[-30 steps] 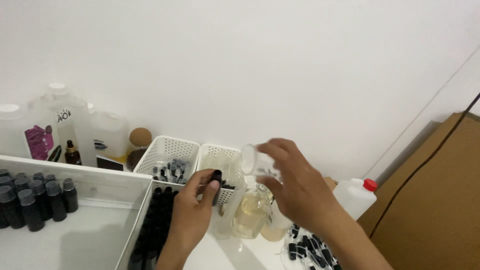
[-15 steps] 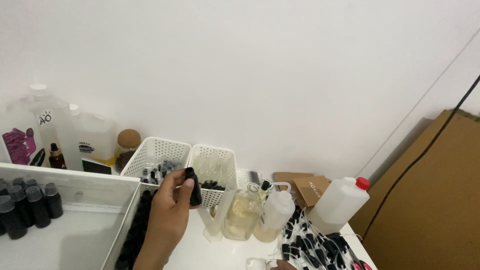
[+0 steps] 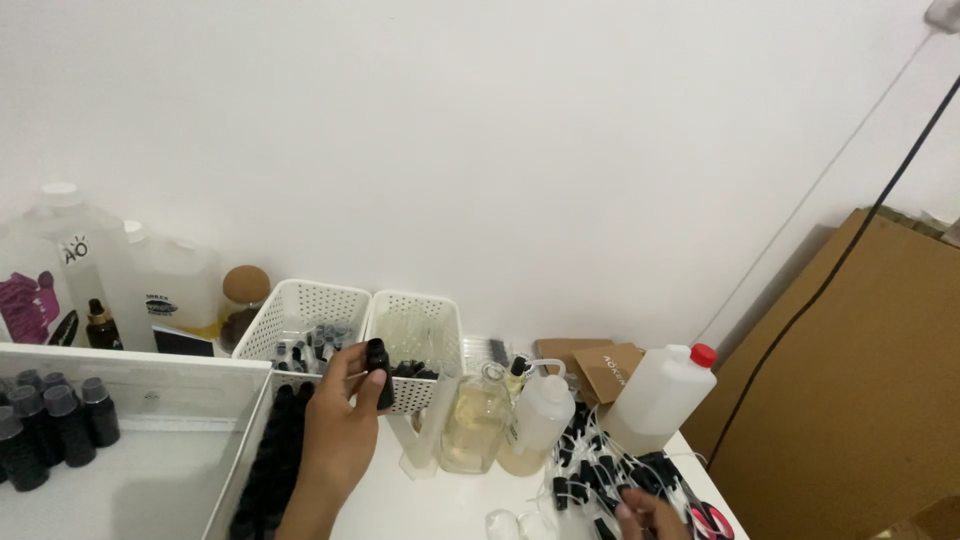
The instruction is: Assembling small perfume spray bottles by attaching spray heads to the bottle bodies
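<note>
My left hand [image 3: 340, 430] holds a small black bottle [image 3: 378, 372] upright in front of two white perforated baskets [image 3: 300, 310]. My right hand [image 3: 645, 518] is low at the bottom edge, only its fingertips showing, touching a pile of black spray-pump caps with thin white tubes [image 3: 600, 475]. Between the hands stand a clear glass bottle of pale yellow liquid [image 3: 473, 425], a white squeeze bottle with a bent nozzle [image 3: 540, 415] and a clear measuring cylinder [image 3: 428, 425].
A white tray [image 3: 150, 375] at left holds several dark capped bottles [image 3: 45, 420]; a row of black bottles [image 3: 270, 460] lies beside it. Big clear jugs [image 3: 90, 265] stand at the back left. A white jug with red cap [image 3: 660, 395] and brown cardboard [image 3: 860, 380] are right.
My right hand, which held a small clear cup over the glass bottle, has dropped to the pile of pump caps. My left hand has kept the black bottle raised.
</note>
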